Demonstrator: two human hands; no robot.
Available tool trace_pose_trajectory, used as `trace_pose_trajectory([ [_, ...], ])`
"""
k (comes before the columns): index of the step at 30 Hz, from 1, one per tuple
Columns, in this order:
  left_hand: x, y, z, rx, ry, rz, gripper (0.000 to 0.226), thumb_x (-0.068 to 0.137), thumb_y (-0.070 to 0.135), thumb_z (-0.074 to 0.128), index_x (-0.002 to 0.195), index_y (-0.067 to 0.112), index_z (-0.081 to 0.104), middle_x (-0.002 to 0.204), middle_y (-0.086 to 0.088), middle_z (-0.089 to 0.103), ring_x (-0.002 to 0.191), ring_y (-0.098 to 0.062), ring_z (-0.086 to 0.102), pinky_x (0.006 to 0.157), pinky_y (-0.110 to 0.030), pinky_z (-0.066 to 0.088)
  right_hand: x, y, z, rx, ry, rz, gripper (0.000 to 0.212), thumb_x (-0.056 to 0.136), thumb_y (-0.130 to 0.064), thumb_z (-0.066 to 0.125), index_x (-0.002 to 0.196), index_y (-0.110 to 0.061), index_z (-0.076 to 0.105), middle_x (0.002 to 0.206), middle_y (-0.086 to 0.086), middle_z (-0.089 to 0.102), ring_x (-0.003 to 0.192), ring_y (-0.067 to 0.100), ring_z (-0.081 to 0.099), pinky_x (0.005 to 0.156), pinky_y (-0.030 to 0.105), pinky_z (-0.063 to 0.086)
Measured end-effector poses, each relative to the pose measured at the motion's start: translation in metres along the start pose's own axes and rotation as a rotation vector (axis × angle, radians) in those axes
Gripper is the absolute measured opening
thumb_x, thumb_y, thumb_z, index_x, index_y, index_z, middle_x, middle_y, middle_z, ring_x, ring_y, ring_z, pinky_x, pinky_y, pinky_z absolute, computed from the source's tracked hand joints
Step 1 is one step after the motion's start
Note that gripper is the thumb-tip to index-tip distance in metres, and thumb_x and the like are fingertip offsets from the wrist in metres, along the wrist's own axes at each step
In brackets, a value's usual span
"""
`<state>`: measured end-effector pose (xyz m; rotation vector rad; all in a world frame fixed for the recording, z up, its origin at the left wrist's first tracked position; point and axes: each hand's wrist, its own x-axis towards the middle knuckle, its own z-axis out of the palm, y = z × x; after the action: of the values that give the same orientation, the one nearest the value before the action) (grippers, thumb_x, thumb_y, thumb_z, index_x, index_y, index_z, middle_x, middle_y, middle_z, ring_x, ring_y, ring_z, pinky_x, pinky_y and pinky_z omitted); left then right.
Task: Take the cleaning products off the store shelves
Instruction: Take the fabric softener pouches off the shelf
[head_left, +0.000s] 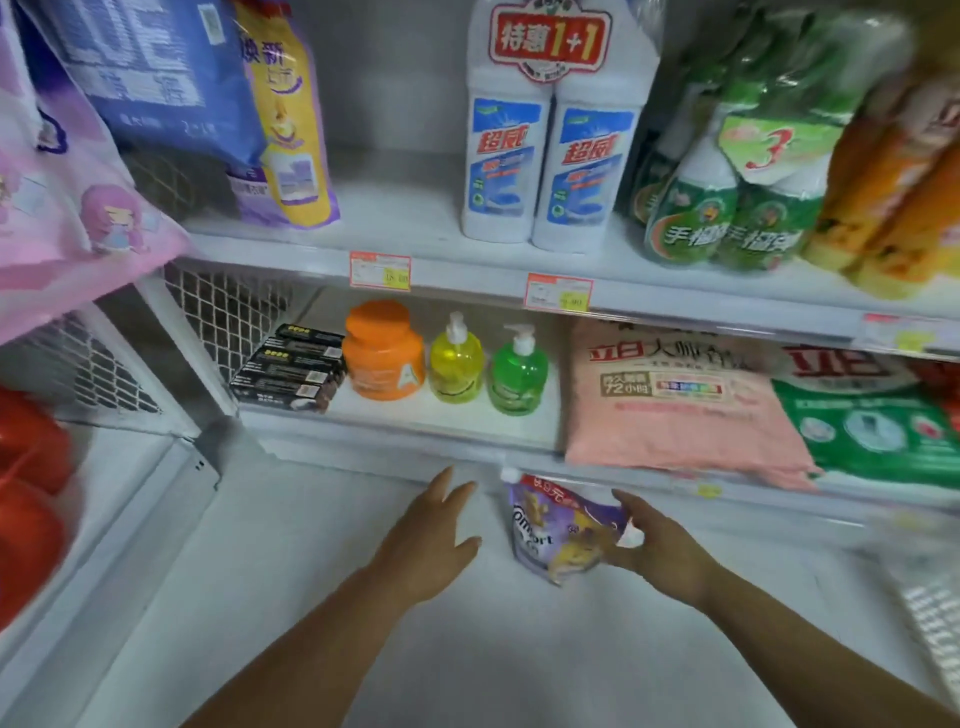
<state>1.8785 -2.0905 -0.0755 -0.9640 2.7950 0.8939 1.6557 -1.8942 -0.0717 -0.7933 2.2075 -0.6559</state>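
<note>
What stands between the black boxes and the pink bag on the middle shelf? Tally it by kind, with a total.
Orange jar: 1
Pump bottles: 2 (one yellow, one green)
Total: 3

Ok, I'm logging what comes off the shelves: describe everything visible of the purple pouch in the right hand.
The purple pouch is a glossy plastic bag, lilac with golden artwork, white lettering and a red band on top. A white cap sits at its upper left corner. It is crumpled and tilted, lower in view than the pink bag. The right hand grips its right side; the left hand is apart from it.
</note>
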Motion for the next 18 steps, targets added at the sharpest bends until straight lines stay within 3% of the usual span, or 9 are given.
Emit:
trace_pose_trajectory([
  [1,0.000,0.005,0.012,-0.057,0.005,-0.021,0.069,0.095,0.039,0.059,0.154,0.026,0.026,0.165,0.001,0.002,0.149,-0.018,0.021,0.116,-0.028,0.025,0.002,0.004,0.006,0.042,0.060,-0.005,0.052,0.085,-0.030,0.077,0.132,-0.028,0.055,0.120,-0.002,0.065,0.115,0.017,0.060,0.089,0.022,0.048],
  [3,-0.003,0.013,0.031,-0.136,-0.001,-0.058,0.070,0.094,0.038,0.060,0.154,0.024,0.027,0.165,-0.001,0.006,0.149,-0.016,0.019,0.116,-0.026,0.024,0.008,0.006,0.013,0.085,0.205,-0.043,0.012,0.090,-0.020,0.072,0.089,-0.031,0.067,0.087,-0.003,0.071,0.085,0.015,0.064,0.070,0.018,0.044],
  [5,-0.006,0.016,0.044,-0.158,-0.024,-0.071,0.071,0.094,0.037,0.061,0.154,0.024,0.026,0.165,-0.002,0.007,0.150,-0.015,0.018,0.116,-0.025,0.025,0.013,0.001,0.017,0.065,0.254,-0.136,0.031,0.091,-0.015,0.069,0.067,-0.032,0.063,0.066,-0.010,0.065,0.067,0.006,0.058,0.065,0.018,0.040],
  [10,-0.005,0.015,0.042,-0.232,-0.023,-0.115,0.084,0.089,0.041,0.067,0.156,0.024,0.019,0.164,-0.002,0.011,0.149,-0.016,0.019,0.117,-0.030,0.025,0.003,-0.036,0.015,0.085,0.165,-0.273,0.029,0.094,-0.017,0.065,0.067,-0.026,0.066,0.065,-0.003,0.065,0.064,0.009,0.054,0.071,0.037,0.048],
  [13,-0.003,0.016,0.032,-0.427,-0.051,-0.163,0.109,0.075,0.047,0.081,0.157,0.026,0.012,0.163,0.002,0.014,0.147,-0.014,0.024,0.116,-0.038,0.033,-0.017,-0.078,-0.012,0.110,0.091,-0.336,0.019,0.095,-0.013,0.064,0.077,-0.015,0.072,0.073,0.012,0.069,0.066,0.016,0.056,0.075,0.048,0.054],
  [16,-0.003,0.024,0.015,-0.693,-0.148,-0.155,0.137,0.048,0.056,0.090,0.156,0.037,0.008,0.161,0.010,0.019,0.146,-0.009,0.025,0.115,-0.040,0.035,-0.048,-0.126,-0.055,0.160,-0.054,-0.408,0.013,0.094,-0.006,0.063,0.088,-0.003,0.074,0.080,0.017,0.072,0.068,0.013,0.062,0.068,0.034,0.058],
  [18,-0.003,0.026,0.002,-0.826,-0.223,-0.055,0.127,0.044,0.051,0.093,0.149,0.047,0.022,0.154,0.020,0.036,0.141,-0.003,0.035,0.114,-0.038,0.038,-0.070,-0.155,-0.084,0.211,-0.105,-0.458,0.011,0.092,-0.003,0.063,0.090,-0.003,0.074,0.079,0.011,0.073,0.068,0.011,0.066,0.063,0.023,0.056],
])
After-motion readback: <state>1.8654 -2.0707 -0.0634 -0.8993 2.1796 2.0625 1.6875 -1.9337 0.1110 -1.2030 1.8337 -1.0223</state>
